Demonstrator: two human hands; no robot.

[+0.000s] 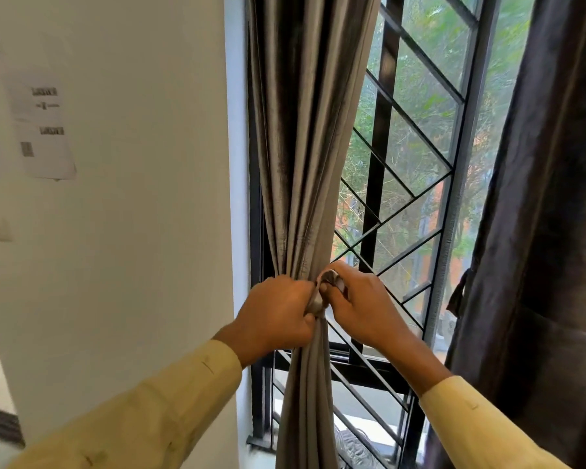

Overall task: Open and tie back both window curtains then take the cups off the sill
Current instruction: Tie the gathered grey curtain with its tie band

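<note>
A white wall (132,231) with printed sheets (41,130) taped to it flanked a tall window, whose black grille (403,204) showed green trees beyond. At the middle of our view the two grips met, almost touching.

The left grip (278,319) was closed round the bunched waist of the left curtain (305,164), fingers curled behind the cloth and thumb pressed to the front. The right grip (359,308), just to its right, pinched the free end of the tie band (317,301) between thumb and forefinger, its other fingers loosely bent. The band lay between the two grips, across the front of the gather. We could not tell whether it was knotted or hooked.

The curtain's long axis ran straight up and down through the grips, with pleats fanning out above them and the tail hanging plumb below them toward the sill. We judged that the fastening turned on the right grip, the nearer one to the loose end, drawing it across while the left kept the bundle tight.

Well to the right of the right grip the right curtain (538,231) hung ungathered, its own strap (457,296) dangling at its inner edge, so we judged that half not yet begun. No cups were plain to us, since cloth and bars hid most of the sill below the grips.
</note>
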